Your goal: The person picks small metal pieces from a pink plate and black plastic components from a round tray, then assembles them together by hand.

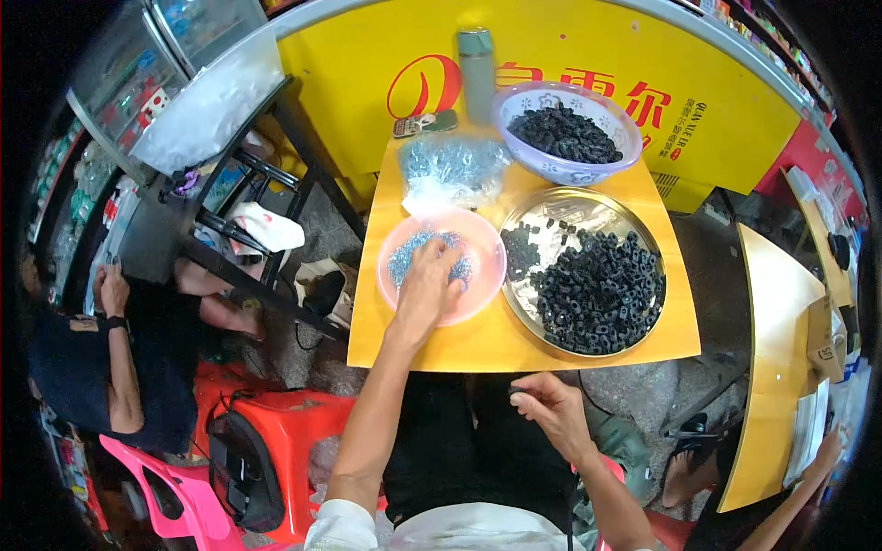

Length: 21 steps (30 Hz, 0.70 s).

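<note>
My left hand (430,280) reaches into a pink bowl (487,292), its fingers apart and bent down over small shiny blue-silver pieces (401,262), too small to name. Nothing shows between those fingers, though the tips are partly hidden. Below the table's front edge, over my lap, my right hand (554,411) pinches a small black piece (515,390) between thumb and fingers. On a round metal tray (551,213), right of the bowl, lie many small black square pieces with holes (602,294). A separate small cluster of dark pieces (521,250) sits at its left side.
Behind the pink bowl lies a clear plastic bag (452,170) of bluish pieces. A purple-white bowl (602,170) holds more black parts (565,133). A grey-green bottle (477,78) and a small tin (425,124) stand at the table's back. People sit at left (101,367) and right (781,505).
</note>
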### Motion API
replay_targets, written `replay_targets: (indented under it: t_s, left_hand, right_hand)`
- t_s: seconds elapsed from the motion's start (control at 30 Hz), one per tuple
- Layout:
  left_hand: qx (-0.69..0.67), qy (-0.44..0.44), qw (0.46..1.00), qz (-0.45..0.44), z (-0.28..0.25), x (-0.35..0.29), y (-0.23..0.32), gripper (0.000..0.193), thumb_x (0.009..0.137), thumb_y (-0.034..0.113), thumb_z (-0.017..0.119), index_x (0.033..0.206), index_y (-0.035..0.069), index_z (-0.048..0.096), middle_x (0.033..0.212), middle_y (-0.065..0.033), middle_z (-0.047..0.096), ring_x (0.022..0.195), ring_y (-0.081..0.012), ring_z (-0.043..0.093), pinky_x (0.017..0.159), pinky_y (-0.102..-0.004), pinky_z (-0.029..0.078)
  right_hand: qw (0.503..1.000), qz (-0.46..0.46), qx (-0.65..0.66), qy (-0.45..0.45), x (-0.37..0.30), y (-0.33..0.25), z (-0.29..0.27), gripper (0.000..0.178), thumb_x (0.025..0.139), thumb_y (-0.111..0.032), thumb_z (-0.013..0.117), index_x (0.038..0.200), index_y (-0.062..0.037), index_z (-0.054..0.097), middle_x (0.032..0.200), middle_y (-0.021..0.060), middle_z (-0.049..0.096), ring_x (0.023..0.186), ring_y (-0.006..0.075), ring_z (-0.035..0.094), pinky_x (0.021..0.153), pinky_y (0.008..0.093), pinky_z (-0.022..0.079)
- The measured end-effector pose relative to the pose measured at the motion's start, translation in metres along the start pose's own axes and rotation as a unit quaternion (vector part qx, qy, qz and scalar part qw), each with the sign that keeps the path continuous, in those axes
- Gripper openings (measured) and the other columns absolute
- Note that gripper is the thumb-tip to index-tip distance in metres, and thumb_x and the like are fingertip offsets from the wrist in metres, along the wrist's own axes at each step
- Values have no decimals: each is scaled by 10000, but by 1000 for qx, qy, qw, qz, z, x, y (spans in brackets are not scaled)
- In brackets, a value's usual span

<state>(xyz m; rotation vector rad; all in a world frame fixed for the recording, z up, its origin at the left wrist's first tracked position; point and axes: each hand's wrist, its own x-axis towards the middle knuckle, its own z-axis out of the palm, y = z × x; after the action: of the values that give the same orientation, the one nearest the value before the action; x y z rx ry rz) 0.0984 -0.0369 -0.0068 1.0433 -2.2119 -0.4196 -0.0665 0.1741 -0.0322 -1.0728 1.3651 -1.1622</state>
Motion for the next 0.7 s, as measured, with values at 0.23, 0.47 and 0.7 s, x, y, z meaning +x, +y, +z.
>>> replay_targets:
  t_s: [0.23,0.47,0.7]
  left_hand:
    - [85,-34,995,27,27,17,-11,309,676,50,643,979,46,585,990,-150,566,976,-347,515,820,-418,460]
    - [-68,-5,994,-79,-16,26,-13,154,722,-1,583,874,-7,610,864,-152,606,760,-263,599,695,-329,481]
    - [-133,-9,989,-64,-30,30,-9,164,834,78,617,972,-10,631,893,-58,624,697,-116,546,638,-247,454]
  right_hand:
    - [994,-2,-104,45,3,0,-7,191,827,-120,679,981,-16,638,714,40,616,625,81,551,581,223,452]
    - [995,-22,-93,18,5,-4,-2,199,836,-137,668,984,-11,623,767,91,637,643,120,569,592,258,466]
    - [994,-31,-101,27,-1,-7,-4,172,826,-92,674,981,-23,641,739,15,615,646,59,531,587,215,447]
